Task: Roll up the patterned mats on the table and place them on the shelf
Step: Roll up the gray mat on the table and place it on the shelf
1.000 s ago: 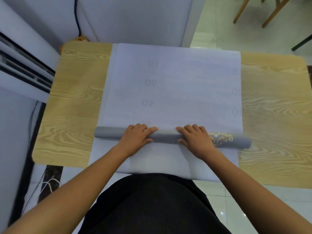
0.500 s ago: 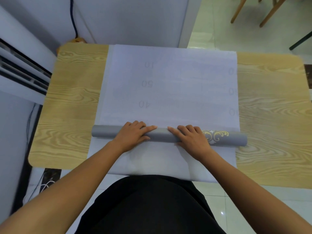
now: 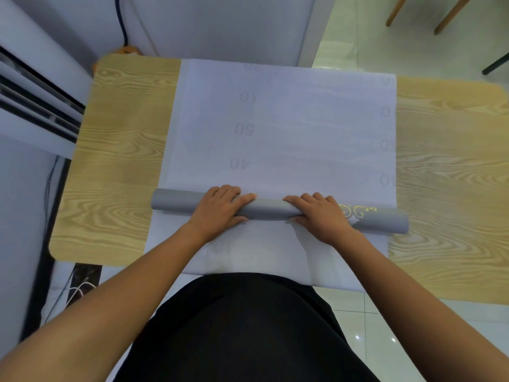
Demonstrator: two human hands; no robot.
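Patterned mat point(image 3: 289, 128) spread across the middle of a wood-grain table point(image 3: 118, 161), pale underside up, with faint reversed numerals showing through. The portion nearer the person is wound into a grey roll point(image 3: 270, 212) that lies crosswise on the flat part, slightly skewed, its right end nearer the person and reaching a little past the mat's right edge. A gold scroll motif point(image 3: 358, 211) shows on the roll just right of the right hand point(image 3: 322, 219). The left hand point(image 3: 220, 213) sits left of centre. Each hand lies palm down on the roll, fingers bent over its top and far side, thumb against its near side, so that both clasp it. The hands are apart, with bare roll between them. The mat's near edge overhangs the table above a black garment point(image 3: 237, 326). Wooden chair legs point(image 3: 451, 12) stand on the tiled floor point(image 3: 358, 37) at upper right
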